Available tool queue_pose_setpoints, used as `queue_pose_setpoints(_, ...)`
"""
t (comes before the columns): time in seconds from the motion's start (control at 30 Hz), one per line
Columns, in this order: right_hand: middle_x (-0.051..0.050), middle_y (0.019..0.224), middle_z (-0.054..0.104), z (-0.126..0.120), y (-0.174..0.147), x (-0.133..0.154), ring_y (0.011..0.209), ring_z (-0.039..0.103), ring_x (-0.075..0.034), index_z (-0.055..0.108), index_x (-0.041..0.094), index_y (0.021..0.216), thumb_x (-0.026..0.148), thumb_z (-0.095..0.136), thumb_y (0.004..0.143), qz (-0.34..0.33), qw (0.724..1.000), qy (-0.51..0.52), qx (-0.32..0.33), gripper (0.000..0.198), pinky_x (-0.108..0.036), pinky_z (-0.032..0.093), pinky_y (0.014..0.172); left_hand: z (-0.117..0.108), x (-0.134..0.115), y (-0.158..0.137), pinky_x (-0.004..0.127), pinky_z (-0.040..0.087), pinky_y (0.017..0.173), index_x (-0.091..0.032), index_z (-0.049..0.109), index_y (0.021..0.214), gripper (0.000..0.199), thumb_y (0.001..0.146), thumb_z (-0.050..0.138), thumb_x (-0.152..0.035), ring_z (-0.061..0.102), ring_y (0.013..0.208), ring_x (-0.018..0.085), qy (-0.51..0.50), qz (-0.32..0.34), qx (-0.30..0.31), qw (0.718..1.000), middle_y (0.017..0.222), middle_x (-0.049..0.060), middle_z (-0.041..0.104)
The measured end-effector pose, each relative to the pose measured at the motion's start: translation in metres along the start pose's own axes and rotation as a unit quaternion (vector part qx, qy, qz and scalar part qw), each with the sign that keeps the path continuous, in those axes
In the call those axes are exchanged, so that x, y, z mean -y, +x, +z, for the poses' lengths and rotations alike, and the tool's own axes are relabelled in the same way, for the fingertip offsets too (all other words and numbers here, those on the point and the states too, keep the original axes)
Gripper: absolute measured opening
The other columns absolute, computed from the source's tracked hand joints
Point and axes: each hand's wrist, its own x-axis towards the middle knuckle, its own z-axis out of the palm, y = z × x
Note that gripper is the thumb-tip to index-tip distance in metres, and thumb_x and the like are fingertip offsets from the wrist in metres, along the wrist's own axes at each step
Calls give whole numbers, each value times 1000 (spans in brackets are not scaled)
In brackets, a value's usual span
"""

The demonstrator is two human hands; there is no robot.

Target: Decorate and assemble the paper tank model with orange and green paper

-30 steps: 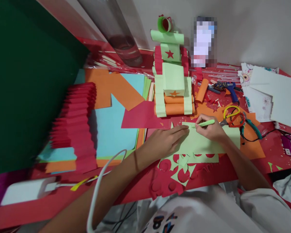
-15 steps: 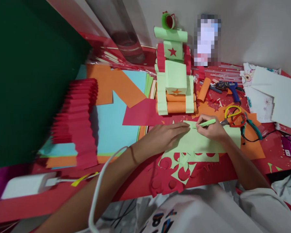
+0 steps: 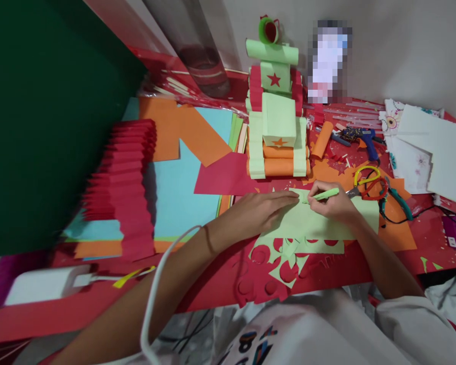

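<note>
A light green paper sheet [image 3: 315,223] lies on the red table in front of me. My left hand [image 3: 268,209] rests flat on its left part, fingers stretched out. In my right hand [image 3: 332,205] is a light green pen [image 3: 326,194], tilted, its tip down near the sheet's upper edge, close to my left fingertips. A small green shape lies at the tip, too small to make out. Just beyond the sheet stands a paper tank model [image 3: 279,119] of green, red and orange pieces. Cut-out red and green scraps [image 3: 277,263] lie on the near side.
Right of the sheet are red-and-yellow scissors [image 3: 368,182], teal-handled pliers [image 3: 399,203] and a blue glue gun [image 3: 368,142]. Folded red paper [image 3: 133,187] and blue sheets [image 3: 186,197] lie left. A phone [image 3: 329,63] leans at the back. A white cable [image 3: 152,299] crosses my left forearm.
The view has shifted slightly, so the things on the table appear a little to the right. Both hands keep nearly the same place on the sheet, the pen still at its upper edge.
</note>
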Motion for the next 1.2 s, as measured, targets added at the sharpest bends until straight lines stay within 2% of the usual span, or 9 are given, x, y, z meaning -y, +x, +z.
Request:
queue_pose_setpoints(0.23, 2, 63, 64, 1, 0, -1, 57, 53, -11, 66, 19, 74, 25, 68, 79, 3, 1000, -3, 0, 8, -23, 40, 57, 0, 1, 0, 31, 61, 80, -26, 62, 147, 55, 97, 44, -13, 73, 120, 26, -17, -3, -3, 1000, 155, 5, 61)
queue_pose_setpoints(0.43, 2, 63, 65, 0, -1, 0, 58, 54, -12, 67, 19, 75, 25, 69, 80, -1, 1000, 3, 9, 8, -24, 40, 57, 2, 2, 0, 30, 60, 87, -27, 61, 147, 52, 100, 44, -16, 72, 122, 24, -31, 5, -9, 999, 155, 5, 61)
queue_pose_setpoints(0.9, 1, 64, 67, 0, -1, 0, 57, 54, -11, 71, 17, 78, 29, 72, 82, 10, 1000, 23, 16, 12, -23, 40, 56, 0, 1, 0, 28, 55, 75, -26, 60, 145, 53, 97, 43, -14, 74, 112, 24, -19, 6, -7, 1000, 152, 6, 63)
queue_pose_setpoints(0.97, 1, 65, 67, 0, -1, -1, 57, 53, -11, 72, 17, 78, 28, 72, 82, 12, 999, 27, 17, 12, -22, 40, 55, -2, -1, 0, 29, 53, 71, -25, 59, 144, 48, 99, 41, -17, 76, 101, 24, -23, -11, 1, 1000, 140, 8, 71)
queue_pose_setpoints(1.03, 1, 65, 67, 0, -1, -1, 57, 54, -11, 73, 17, 79, 29, 73, 82, 11, 999, 27, 24, 12, -22, 40, 55, -4, -3, 0, 30, 50, 66, -23, 56, 141, 43, 103, 38, -23, 75, 86, 25, -27, -36, 10, 999, 120, 10, 78)
queue_pose_setpoints(1.1, 0, 66, 68, 1, -1, -1, 58, 56, -12, 75, 17, 81, 31, 74, 82, 11, 999, 24, 27, 14, -23, 41, 56, -5, -5, -1, 30, 48, 64, -22, 54, 139, 40, 105, 36, -27, 72, 74, 26, -30, -58, 13, 998, 102, 9, 79)
queue_pose_setpoints(1.2, 0, 67, 70, 1, -1, -1, 60, 57, -12, 77, 17, 83, 32, 74, 83, 11, 999, 18, 27, 15, -23, 43, 57, -3, -4, -1, 30, 47, 65, -22, 51, 137, 37, 103, 37, -26, 69, 68, 25, -42, -70, 4, 997, 92, 8, 77)
